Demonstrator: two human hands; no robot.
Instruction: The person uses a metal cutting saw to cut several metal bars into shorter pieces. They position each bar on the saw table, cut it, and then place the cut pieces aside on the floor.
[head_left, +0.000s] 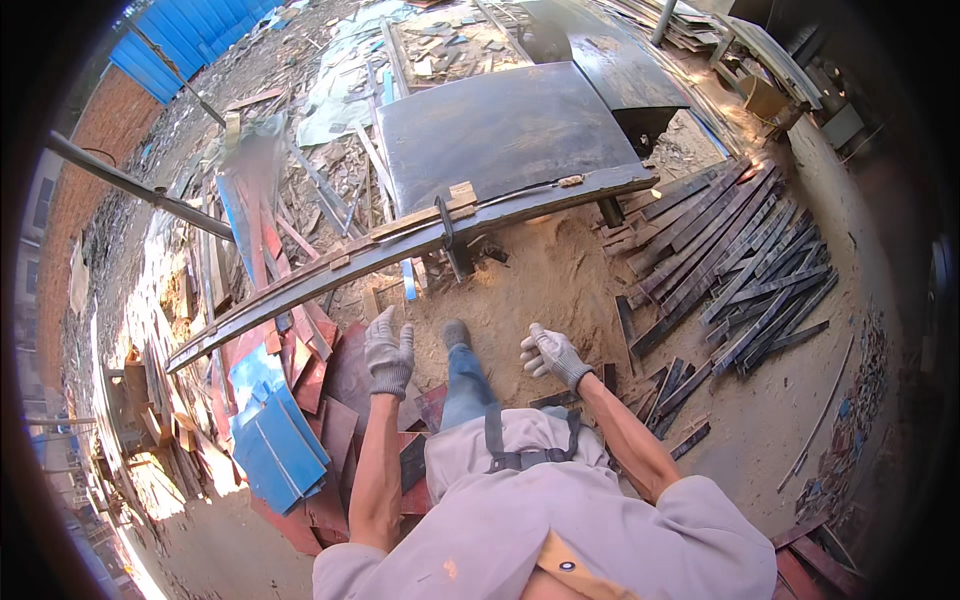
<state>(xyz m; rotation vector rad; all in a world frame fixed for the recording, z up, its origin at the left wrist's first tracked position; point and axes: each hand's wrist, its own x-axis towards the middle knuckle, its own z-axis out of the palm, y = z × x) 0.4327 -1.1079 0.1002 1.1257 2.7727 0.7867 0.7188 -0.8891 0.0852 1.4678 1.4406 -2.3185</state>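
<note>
My left hand (389, 354), in a grey knitted work glove, is raised with its fingers apart and holds nothing. It hangs over reddish sheets on the ground, just in front of a long rail (330, 279). My right hand (553, 355) wears the same kind of glove; its fingers are loosely bent, and nothing shows in its grasp. Ahead of both hands stands a dark metal-topped work table (510, 131). A clamp (447, 229) grips the rail along the table's near edge, beside small wood blocks (461, 195).
Narrow dark wood strips (739, 270) lie heaped at the right. Blue sheets (277, 450) and red boards (315, 360) are piled at the left. Sawdust (540, 262) covers the ground under the table. A metal pole (142, 184) slants in from the left, above scrap wood.
</note>
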